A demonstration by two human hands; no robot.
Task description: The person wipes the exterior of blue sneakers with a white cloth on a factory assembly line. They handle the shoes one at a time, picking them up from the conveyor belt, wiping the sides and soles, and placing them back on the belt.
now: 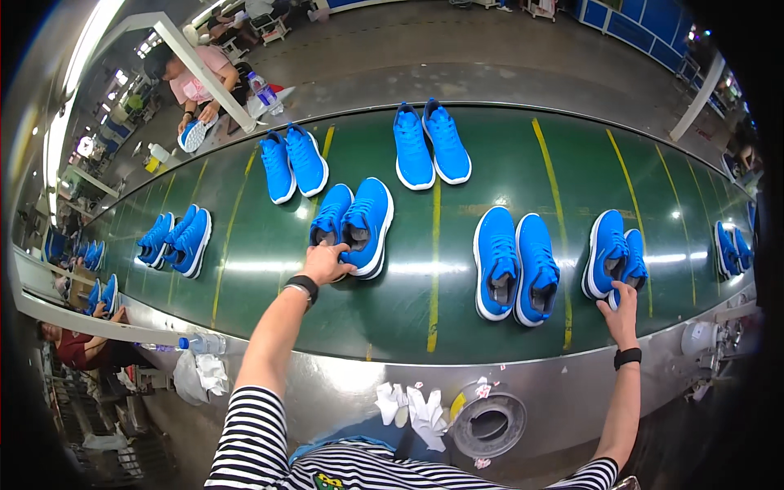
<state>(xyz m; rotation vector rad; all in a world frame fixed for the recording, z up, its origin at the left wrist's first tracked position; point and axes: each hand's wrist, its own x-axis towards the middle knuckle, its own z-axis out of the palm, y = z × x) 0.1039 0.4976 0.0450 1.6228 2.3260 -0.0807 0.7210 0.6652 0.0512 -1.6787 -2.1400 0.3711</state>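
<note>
My left hand (325, 261) is closed on the heels of a pair of blue sneakers (371, 216) with white soles. Their toes point away from me, and thumb and fingers are at the collars. On the right, my right hand (623, 309) pinches the heel end of another pair of blue sneakers (607, 245), resting on the green conveyor belt (482, 186). Between my hands stands a third pair of blue sneakers (496, 260), touched by neither hand. Farther back are a pair of blue sneakers (414, 147) in the middle and another pair (278, 167) to its left.
More blue sneakers (189, 241) stand along the belt to both sides. White papers (425, 412) and a round grey metal ring (490, 420) lie on the near ledge. Plastic bottles (202, 343) rest at the left. A co-worker (200, 77) across the belt handles a shoe; another sits at near left.
</note>
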